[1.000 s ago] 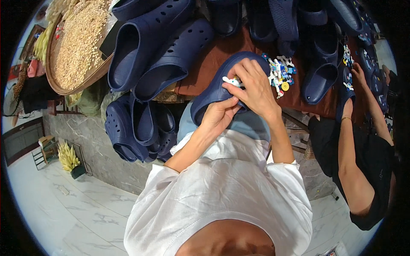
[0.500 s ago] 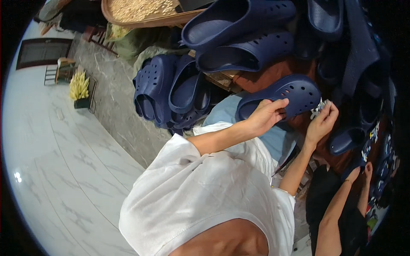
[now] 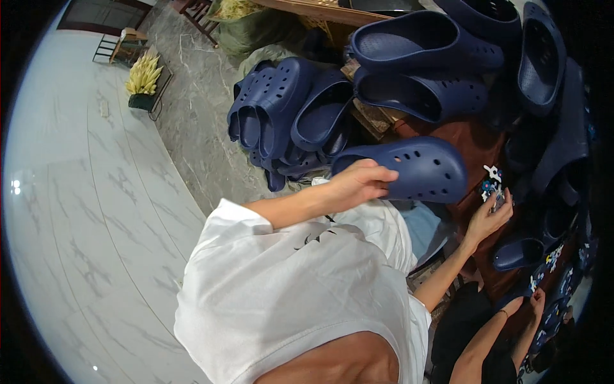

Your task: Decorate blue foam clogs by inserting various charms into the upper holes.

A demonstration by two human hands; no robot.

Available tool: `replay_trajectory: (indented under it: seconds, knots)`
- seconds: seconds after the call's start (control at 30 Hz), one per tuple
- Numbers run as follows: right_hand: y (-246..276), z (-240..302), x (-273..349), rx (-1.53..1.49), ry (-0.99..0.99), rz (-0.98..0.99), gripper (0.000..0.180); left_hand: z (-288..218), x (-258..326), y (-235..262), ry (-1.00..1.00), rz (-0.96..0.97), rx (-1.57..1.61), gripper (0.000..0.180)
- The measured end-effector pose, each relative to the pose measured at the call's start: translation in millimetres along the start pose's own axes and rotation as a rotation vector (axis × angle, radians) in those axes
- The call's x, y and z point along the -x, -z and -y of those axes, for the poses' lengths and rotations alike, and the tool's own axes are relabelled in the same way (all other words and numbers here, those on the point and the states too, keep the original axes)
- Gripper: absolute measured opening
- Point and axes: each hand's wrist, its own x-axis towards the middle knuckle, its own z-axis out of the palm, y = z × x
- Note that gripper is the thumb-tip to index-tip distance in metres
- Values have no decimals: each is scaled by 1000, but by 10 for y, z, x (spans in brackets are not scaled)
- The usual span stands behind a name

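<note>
Okay, left hand [image 3: 359,184] pinches the navy clog [image 3: 430,168] by its near side, close to the foot opening; fingers underneath are hidden. Clog is held out in front of the body, toe pointing right, upper turned to the camera with its round holes showing. It's over light blue trousers [image 3: 419,221]; can't tell if the lap takes any weight. Right hand [image 3: 491,221] is at a cluster of small white-and-blue charms [image 3: 491,182], fingertips bunched at the near edge; can't tell whether they pinch a piece or only touch. Charms sit on brown cloth [image 3: 480,142], just past the toe. Likely trouble: hold is one-sided and far from the toe, so a bump or a looser pinch could let the clog roll or dip. Charms are packed tight, so fingers in there could snag two or scatter some. Further out: stacked clogs [image 3: 470,56] beyond the held one, probably easy to knock if it swings that way; a bundle of clogs [image 3: 284,102] to the left; a loose clog [image 3: 517,254] right of the right hand. Co-worker's hands [image 3: 513,306] lower right, near enough that arms might collide if both reach inward.
</note>
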Motion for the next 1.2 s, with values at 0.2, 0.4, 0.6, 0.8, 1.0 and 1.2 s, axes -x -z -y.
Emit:
replay_trajectory:
  seconds: [0.2,0.4,0.6,0.8,1.0,1.2]
  knots:
    - [-43,89,27,1,50,-24,29,-324,669,310,-216,-201,49,31]
    - [-6,139,126,-42,46,-67,26,-700,1015,672,-296,-146,336,48]
    - [64,203,247,-62,-24,-24,24,-1091,745,973,-553,-311,500,42]
    - [57,175,365,-69,-72,3,24,-1328,586,1223,-558,-323,430,11]
    - [63,177,399,-67,-93,21,24,-1359,475,1038,-582,-302,175,10]
    - [65,162,403,-45,-89,-8,23,-1195,367,904,-648,-542,-357,28]
